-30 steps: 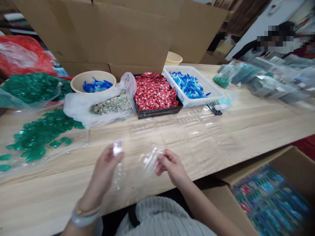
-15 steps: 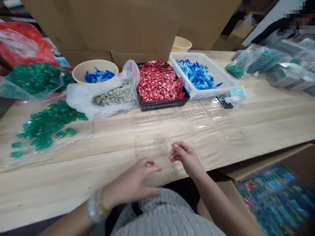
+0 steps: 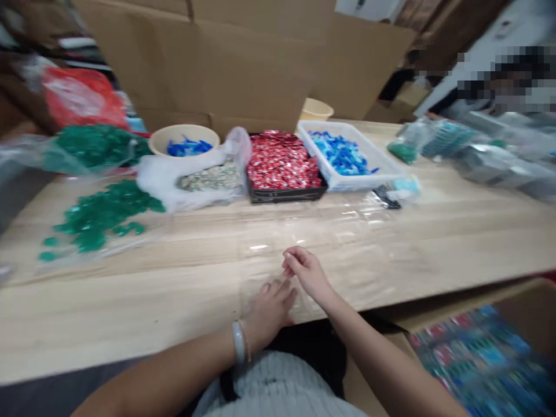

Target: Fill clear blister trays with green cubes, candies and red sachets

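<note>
My left hand [image 3: 270, 310] lies palm down at the table's front edge, fingers apart, over clear plastic trays [image 3: 347, 231] that are hard to make out. Just above and to its right, my right hand [image 3: 304, 269] has its fingertips pinched together; whatever may be between them is too small to tell. Beyond the hands stands a black box [image 3: 286, 195] of red packets [image 3: 282, 162]. A white bag [image 3: 160, 179] of small patterned pieces lies left of it, and a white basket [image 3: 369, 182] with blue items [image 3: 341, 153] stands right of it.
Green pieces [image 3: 104, 211] lie on plastic at the left, near a bulging bag of green pieces [image 3: 95, 147]. A beige bowl [image 3: 158, 139] holds blue items. Plastic bags [image 3: 447, 139] lie far right. Filled packages [image 3: 482, 353] sit in a carton at the lower right.
My left hand has moved right and forward, close to my right hand, and has turned palm down. My right hand has shifted slightly left. The camera view has tilted up.
</note>
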Demonstrator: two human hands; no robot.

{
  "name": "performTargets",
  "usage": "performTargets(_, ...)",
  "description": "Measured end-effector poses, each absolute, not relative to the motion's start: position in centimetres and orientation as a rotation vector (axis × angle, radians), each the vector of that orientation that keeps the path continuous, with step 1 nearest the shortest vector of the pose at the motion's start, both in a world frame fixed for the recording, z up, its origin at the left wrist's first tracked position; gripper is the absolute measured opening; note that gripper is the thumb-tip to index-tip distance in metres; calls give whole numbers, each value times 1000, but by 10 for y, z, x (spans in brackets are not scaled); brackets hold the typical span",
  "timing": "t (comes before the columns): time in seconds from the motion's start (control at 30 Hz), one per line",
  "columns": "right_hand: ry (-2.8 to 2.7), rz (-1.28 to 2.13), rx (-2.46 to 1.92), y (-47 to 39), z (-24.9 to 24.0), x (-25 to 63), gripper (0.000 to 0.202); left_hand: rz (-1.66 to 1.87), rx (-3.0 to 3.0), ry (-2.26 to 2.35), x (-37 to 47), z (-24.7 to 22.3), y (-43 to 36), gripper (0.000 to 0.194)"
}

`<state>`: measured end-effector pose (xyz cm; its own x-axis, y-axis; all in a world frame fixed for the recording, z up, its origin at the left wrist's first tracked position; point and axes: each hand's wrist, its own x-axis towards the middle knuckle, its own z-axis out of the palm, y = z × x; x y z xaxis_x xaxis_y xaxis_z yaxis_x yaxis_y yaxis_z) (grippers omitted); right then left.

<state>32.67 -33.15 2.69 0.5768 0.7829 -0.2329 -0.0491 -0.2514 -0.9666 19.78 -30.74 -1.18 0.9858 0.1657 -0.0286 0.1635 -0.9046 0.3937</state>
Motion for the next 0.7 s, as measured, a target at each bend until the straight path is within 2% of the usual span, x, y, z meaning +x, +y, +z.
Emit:
performTargets(0.1, -759, 913, -1640, -303, 37, 305, 27, 172, 2685, 236, 178, -2, -293, 67)
performTargets(0.17, -892, 956, -1620, -275, 42, 291, 29, 362, 2656, 388, 144, 6, -259, 64)
performTargets(0.27, -1119, 988, -1621, -225, 46, 265, 31, 769, 2512, 1024, 46, 22, -186, 39)
performTargets(0.37, -1305, 1009, -1623, -175, 45, 223, 33, 1074, 2208, 1660, -81, 34, -118, 34)
performTargets(0.47, -1427, 1135, -1497, -135, 36, 163, 28, 935, 2033, 2091, -180, 26, -72, 39)
performTargets(0.57, -1607, 1313, -1340, -109, 23, 101, 20, 723, 1930, 2262, -224, 6, -51, 45)
performTargets(0.7, -1807, 1417, -1217, -90, 14, 45, 16, 944, 1970, 2295, -223, 10, -41, 36)
